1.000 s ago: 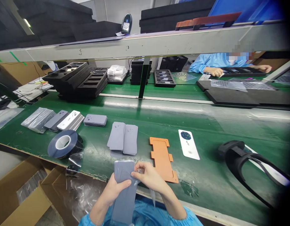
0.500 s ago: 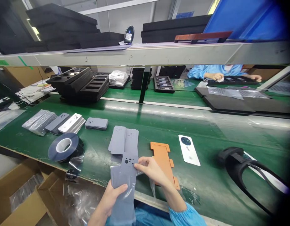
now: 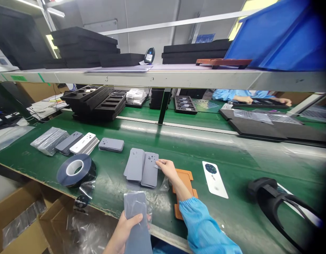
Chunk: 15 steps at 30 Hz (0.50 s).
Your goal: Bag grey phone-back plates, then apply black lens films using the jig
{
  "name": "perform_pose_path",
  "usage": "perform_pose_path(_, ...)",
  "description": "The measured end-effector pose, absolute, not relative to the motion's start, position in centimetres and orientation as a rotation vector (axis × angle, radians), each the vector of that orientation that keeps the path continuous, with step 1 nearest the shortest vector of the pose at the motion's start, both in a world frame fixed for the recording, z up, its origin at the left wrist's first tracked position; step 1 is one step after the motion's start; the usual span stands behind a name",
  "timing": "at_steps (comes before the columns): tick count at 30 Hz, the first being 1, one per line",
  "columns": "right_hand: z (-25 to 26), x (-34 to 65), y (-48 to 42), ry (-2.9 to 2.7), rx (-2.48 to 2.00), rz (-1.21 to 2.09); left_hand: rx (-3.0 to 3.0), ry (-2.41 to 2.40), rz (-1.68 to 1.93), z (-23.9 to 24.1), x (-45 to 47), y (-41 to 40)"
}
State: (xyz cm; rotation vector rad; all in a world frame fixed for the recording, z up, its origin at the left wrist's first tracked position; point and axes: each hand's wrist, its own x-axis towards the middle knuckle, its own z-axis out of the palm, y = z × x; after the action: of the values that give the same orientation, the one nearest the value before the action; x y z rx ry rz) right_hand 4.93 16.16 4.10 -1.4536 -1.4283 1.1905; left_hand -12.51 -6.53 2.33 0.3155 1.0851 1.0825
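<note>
My left hand (image 3: 123, 229) grips a stack of grey panels in a clear plastic bag (image 3: 136, 215) at the table's near edge. My right hand (image 3: 166, 167) reaches forward, its fingers pinched on the right edge of a grey panel with camera holes (image 3: 150, 170). That panel lies on a pile of grey panels (image 3: 135, 165) on the green belt. An orange jig plate (image 3: 185, 192) lies partly under my right forearm. A white panel with a dark round camera patch (image 3: 215, 179) lies to its right.
A blue tape roll (image 3: 74, 170), bagged panels (image 3: 49, 140), a white-topped stack (image 3: 85, 143) and a grey stack (image 3: 111, 144) lie at left. Black foam trays (image 3: 95, 98) stand behind. A black curved fixture (image 3: 274, 195) sits right. Another person's hands (image 3: 243, 100) work across the shelf. Cardboard boxes (image 3: 25, 218) stand below.
My right hand pulled one grey panel out of the bag and carried it forward onto the pile on the belt. My left hand kept the bagged stack and dropped slightly. The camera tilted up.
</note>
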Motion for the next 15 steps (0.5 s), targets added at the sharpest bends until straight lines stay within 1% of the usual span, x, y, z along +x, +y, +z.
perform_pose_path(4,3.4,4.4,17.2,-1.417,-1.575,1.035,0.307,1.105,1.078,2.9,-12.8,-6.7)
perform_pose_path(7,3.4,4.6,16.2,-1.401,-1.624,0.979,0.286,1.114,1.075,3.2,-13.0,-6.8)
perform_pose_path(10,4.0,5.0,12.9,-1.424,-1.605,1.020,0.279,1.104,1.099,3.4,-13.1,-6.7)
perform_pose_path(15,4.7,5.4,4.8,-1.595,-1.555,1.218,0.297,1.084,1.082,3.7,-12.7,-5.9)
